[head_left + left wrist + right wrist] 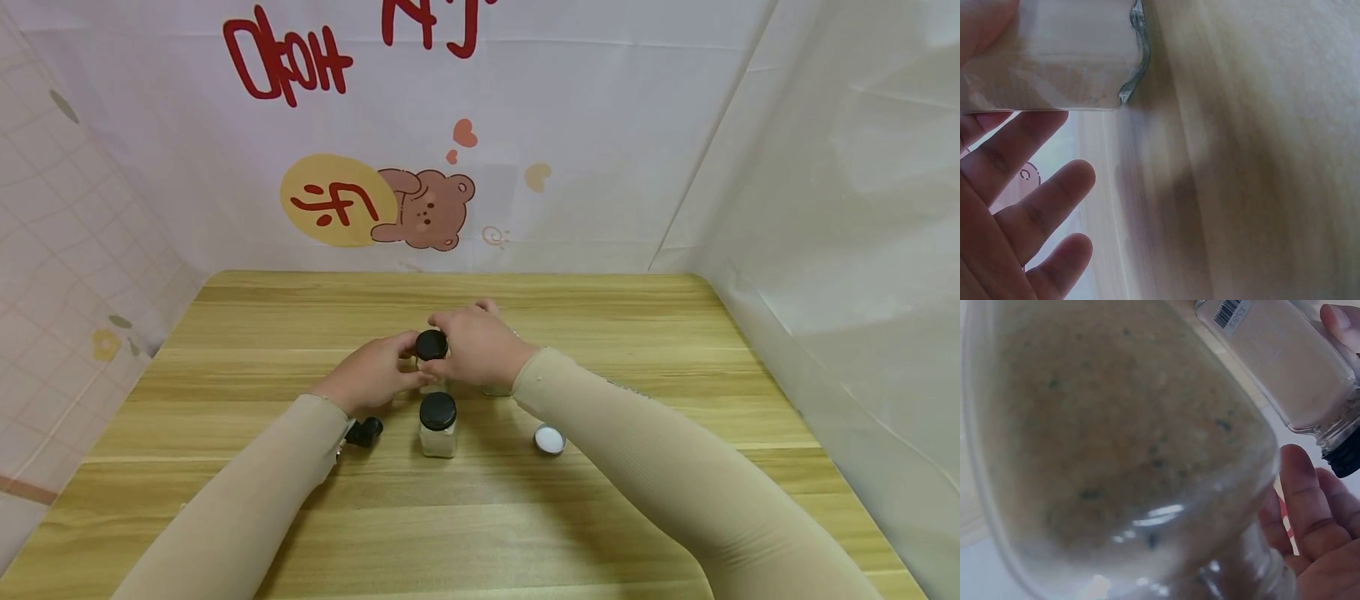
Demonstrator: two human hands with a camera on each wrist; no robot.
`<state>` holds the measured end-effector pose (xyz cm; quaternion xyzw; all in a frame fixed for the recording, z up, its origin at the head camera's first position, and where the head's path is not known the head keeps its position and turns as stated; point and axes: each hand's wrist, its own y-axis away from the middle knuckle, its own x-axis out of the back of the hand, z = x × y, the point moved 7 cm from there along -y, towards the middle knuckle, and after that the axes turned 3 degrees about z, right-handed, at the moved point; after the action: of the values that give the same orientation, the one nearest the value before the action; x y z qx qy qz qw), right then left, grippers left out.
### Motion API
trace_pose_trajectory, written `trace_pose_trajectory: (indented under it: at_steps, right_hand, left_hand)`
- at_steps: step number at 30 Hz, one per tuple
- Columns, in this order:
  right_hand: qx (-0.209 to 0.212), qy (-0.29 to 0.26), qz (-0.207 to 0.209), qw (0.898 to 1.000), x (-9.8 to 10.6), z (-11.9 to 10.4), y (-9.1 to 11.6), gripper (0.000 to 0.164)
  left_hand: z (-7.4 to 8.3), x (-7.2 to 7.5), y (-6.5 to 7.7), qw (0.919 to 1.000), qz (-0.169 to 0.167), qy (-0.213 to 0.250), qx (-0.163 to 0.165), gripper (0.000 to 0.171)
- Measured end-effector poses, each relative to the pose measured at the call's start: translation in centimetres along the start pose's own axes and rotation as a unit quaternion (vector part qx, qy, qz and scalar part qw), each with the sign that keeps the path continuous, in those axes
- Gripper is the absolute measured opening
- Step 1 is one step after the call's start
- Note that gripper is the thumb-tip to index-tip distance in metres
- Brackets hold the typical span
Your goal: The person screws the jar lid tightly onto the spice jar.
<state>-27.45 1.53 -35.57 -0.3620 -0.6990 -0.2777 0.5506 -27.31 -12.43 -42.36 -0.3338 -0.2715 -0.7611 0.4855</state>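
Observation:
My left hand (371, 371) grips a square glass jar (1054, 69) of pale contents between thumb and fingers; its other fingers reach free below it. The jar has a black lid (431, 344) and stands out with a barcode label (1229, 315) in the right wrist view. My right hand (483, 346) comes in from the other side, its thumb and loosely bent fingers spread about the lidded jar. Close to the right wrist camera is a lidless jar (1116, 425) of beige, green-flecked contents, mostly hidden behind the right hand in the head view.
A second black-lidded jar (438, 429) stands on the wooden table (480, 533), nearer me. To its right a loose lid (550, 439) lies with its white inside up. A printed white sheet (585, 108) hangs behind the table.

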Motion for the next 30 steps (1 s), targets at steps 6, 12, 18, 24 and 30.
trace_pose_trajectory:
  at_steps: [6,12,18,24,30]
  right_hand:
    - [0.006,-0.004,0.001,1.000,0.05,-0.12,-0.01,0.044]
    - [-0.002,0.000,-0.002,1.000,0.01,-0.07,0.03,0.043]
    - [-0.008,0.014,-0.001,1.000,-0.01,0.03,0.03,0.045]
    - [0.001,0.022,0.005,1.000,0.00,-0.01,-0.06,0.054]
    - [0.013,0.009,0.000,1.000,-0.06,-0.19,-0.18,0.037]
  left_hand:
    - [-0.05,-0.13,-0.09,1.0000,-0.003,0.007,0.000,0.052]
    - [-0.12,-0.18,-0.21,0.9999,-0.003,0.012,0.002,0.050]
    - [-0.06,-0.11,-0.16,0.9999,-0.001,0.013,0.002,0.050]
    - [-0.12,-0.08,-0.20,1.0000,0.002,0.002,-0.001,0.045]
    - [-0.07,-0.16,-0.13,1.0000,-0.003,0.003,0.000,0.051]
